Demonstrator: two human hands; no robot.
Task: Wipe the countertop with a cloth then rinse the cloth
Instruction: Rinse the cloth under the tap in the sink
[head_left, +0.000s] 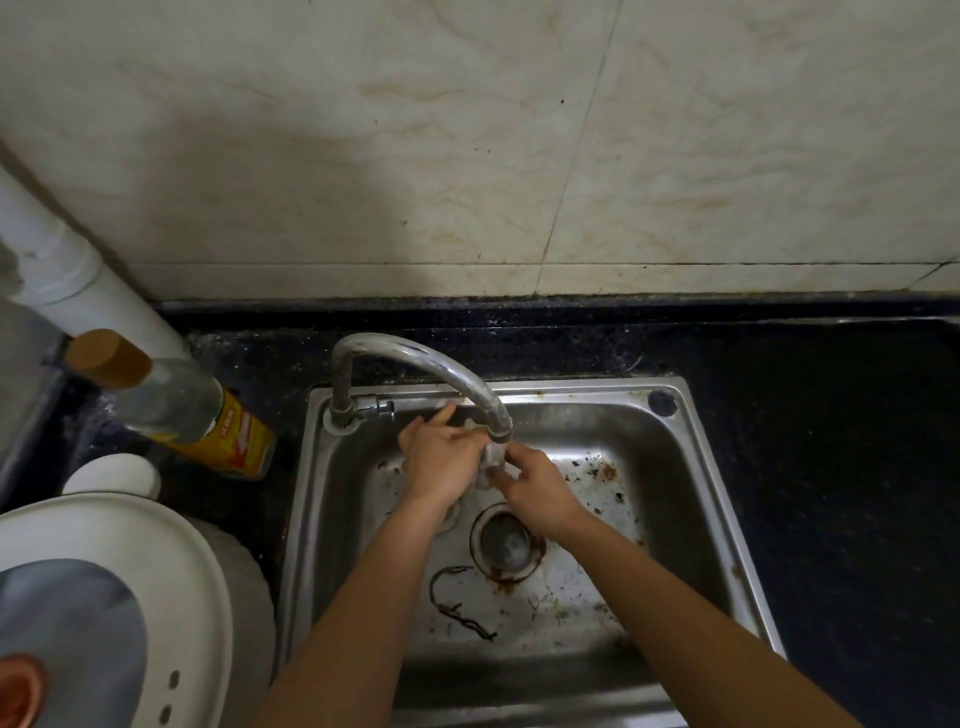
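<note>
A small pale, wet cloth (489, 461) is bunched up right under the spout of the curved metal faucet (426, 364), over the steel sink (691, 467). My left hand (439, 457) holds the cloth from the left, with one finger stretched toward the faucet handle. On the cloth's right side my right hand (540, 486) pinches it. Water runs over the cloth toward the drain (505, 540). The black countertop (831, 441) surrounds the sink.
A clear bottle with a yellow label and brown cap (176, 405) leans on the counter to the left. A white appliance lid (119, 571) fills the lower left. A white pipe (78, 275) runs up the corner. Debris and a dark string (457, 603) lie in the sink.
</note>
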